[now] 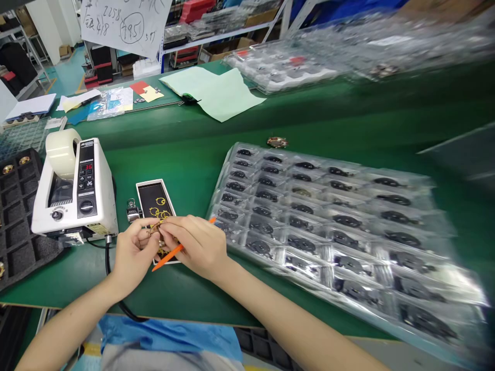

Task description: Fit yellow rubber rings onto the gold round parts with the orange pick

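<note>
My left hand (pixel 133 255) is closed, pinching a small gold-coloured part (pixel 155 227) between thumb and fingers. My right hand (pixel 199 245) meets it there, its fingertips closed at the same part, which they largely hide. An orange pointed stick (pixel 172 257) lies through my right hand, its tip slanting down to the left. Beneath both hands is a white-rimmed box (pixel 150 183) with a black bottom. Several thin yellow rings (pixel 160 201) lie in it, partly covered by my fingers.
Left stands a white tape dispenser (pixel 87 175), its black cable (pixel 109 263) running to the table edge. A metal tally counter (pixel 133 210) sits beside the box. Stacked clear trays (pixel 278 265) of dark parts fill the right. A black foam tray (pixel 23 219) lies far left.
</note>
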Action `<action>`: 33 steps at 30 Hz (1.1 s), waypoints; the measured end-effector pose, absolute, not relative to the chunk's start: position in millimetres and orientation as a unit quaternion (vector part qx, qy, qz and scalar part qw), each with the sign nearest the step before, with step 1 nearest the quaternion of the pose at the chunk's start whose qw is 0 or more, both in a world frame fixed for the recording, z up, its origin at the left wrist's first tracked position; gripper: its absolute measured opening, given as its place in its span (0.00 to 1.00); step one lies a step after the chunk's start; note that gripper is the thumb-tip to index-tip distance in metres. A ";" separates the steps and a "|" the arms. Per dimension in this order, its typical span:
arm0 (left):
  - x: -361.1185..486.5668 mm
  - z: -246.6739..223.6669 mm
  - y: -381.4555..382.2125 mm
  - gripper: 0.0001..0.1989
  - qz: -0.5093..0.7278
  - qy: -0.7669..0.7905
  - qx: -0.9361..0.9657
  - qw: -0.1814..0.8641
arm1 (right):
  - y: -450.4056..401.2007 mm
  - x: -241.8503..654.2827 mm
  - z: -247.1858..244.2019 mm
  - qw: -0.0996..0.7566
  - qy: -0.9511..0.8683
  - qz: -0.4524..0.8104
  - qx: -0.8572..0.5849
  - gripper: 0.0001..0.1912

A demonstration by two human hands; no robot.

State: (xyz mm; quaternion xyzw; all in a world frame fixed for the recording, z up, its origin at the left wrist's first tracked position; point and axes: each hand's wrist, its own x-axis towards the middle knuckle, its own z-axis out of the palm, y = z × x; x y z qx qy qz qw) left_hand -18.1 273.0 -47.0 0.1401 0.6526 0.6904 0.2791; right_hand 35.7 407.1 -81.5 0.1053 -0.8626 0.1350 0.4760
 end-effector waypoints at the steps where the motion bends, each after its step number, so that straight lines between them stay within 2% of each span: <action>1: -18.3 -47.2 272.9 0.12 0.689 0.654 0.141 0.278 | 408.2 35.4 -81.3 0.475 -0.863 0.127 0.111 0.05; 16: -15.4 -59.0 267.2 0.11 0.652 0.699 0.188 0.226 | 404.7 39.6 -83.2 0.467 -0.867 0.144 0.102 0.08; 24: -17.5 -56.8 269.9 0.12 0.680 0.666 0.156 0.265 | 401.7 38.8 -83.0 0.478 -0.861 0.146 0.093 0.06; 26: -20.6 -56.2 271.2 0.12 0.687 0.656 0.143 0.277 | 404.6 39.2 -79.1 0.476 -0.855 0.190 0.086 0.04; 29: -27.1 -54.5 272.0 0.12 0.691 0.651 0.115 0.293 | 412.4 39.6 -73.0 0.427 -0.849 0.307 0.058 0.02; 33: -34.1 -49.9 270.7 0.10 0.696 0.639 0.105 0.310 | 420.5 37.7 -69.0 0.304 -0.865 0.386 0.104 0.09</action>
